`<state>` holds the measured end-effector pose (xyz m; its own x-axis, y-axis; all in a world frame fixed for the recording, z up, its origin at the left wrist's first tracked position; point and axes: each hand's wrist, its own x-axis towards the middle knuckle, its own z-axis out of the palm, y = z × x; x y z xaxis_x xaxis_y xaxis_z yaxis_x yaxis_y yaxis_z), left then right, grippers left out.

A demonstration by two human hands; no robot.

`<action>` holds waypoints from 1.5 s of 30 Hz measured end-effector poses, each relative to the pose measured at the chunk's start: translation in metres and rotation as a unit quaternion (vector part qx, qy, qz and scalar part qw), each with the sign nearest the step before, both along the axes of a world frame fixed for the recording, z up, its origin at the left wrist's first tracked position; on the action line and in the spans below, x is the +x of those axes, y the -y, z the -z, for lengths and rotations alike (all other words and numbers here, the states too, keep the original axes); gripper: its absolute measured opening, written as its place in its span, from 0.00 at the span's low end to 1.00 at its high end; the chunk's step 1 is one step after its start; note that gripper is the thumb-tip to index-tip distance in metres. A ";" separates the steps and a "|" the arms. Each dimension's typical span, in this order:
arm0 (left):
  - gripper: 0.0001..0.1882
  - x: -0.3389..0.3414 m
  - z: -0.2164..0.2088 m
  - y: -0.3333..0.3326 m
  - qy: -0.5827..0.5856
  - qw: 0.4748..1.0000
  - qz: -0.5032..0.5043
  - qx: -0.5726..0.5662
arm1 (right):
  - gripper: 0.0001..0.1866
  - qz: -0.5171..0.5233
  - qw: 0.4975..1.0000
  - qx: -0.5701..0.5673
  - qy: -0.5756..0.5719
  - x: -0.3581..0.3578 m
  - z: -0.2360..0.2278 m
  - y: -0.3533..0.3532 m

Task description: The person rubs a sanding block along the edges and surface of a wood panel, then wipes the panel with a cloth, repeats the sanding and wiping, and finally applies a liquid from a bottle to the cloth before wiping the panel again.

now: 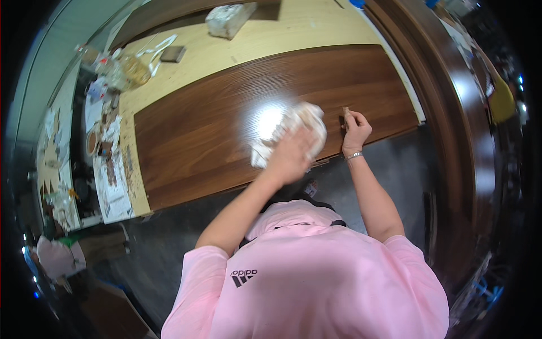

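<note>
A wide, glossy dark-brown wood panel (192,130) lies flat on the bench before me. My left hand (293,151) presses a crumpled white cloth (307,116) onto the panel, right of its middle. The hand is slightly blurred, and the cloth hides part of its fingers. To the right of the cloth, my right hand (357,129) is held over the panel near its front edge. Its thumb and fingers pinch a small light-brown piece (346,111), whose kind I cannot make out.
Plastic bottles (134,69), a dark block (173,54) and a pale wrapped block (228,21) stand on the bench behind the panel. Cluttered papers (116,192) cover the left side. Tall brown boards (451,85) run along the right. A person (59,257) is at lower left.
</note>
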<state>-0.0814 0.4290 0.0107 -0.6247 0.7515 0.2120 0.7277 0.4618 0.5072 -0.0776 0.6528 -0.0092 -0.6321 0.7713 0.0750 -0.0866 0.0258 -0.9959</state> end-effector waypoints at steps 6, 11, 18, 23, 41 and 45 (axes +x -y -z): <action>0.35 -0.042 0.001 0.062 -0.025 0.997 -0.070 -0.031 | 0.09 0.210 0.973 0.032 0.089 0.136 -0.014 -0.100; 0.33 -0.126 0.004 0.033 -0.093 0.977 -0.158 -0.112 | 0.13 0.368 0.915 0.018 0.164 0.268 0.000 -0.112; 0.29 -0.006 -0.002 -0.125 0.012 0.959 0.280 0.041 | 0.08 0.359 0.869 0.061 0.336 0.344 0.082 -0.104; 0.31 -0.068 -0.009 -0.210 -0.013 0.962 0.274 -0.019 | 0.04 0.266 0.950 0.017 0.161 0.270 0.041 -0.155; 0.18 -0.067 -0.043 -0.348 0.264 0.921 0.273 0.087 | 0.11 -0.027 0.982 0.180 -0.052 0.133 -0.086 -0.274; 0.19 -0.135 -0.033 -0.407 0.114 0.964 0.230 0.070 | 0.12 -0.018 0.988 0.144 -0.053 0.131 -0.079 -0.273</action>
<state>-0.2162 0.8357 0.0438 -0.2750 0.9340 0.2281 0.7018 0.0328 0.7116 0.0532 0.9262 0.0702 -0.6350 0.6859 0.3555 -0.1969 0.3012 -0.9330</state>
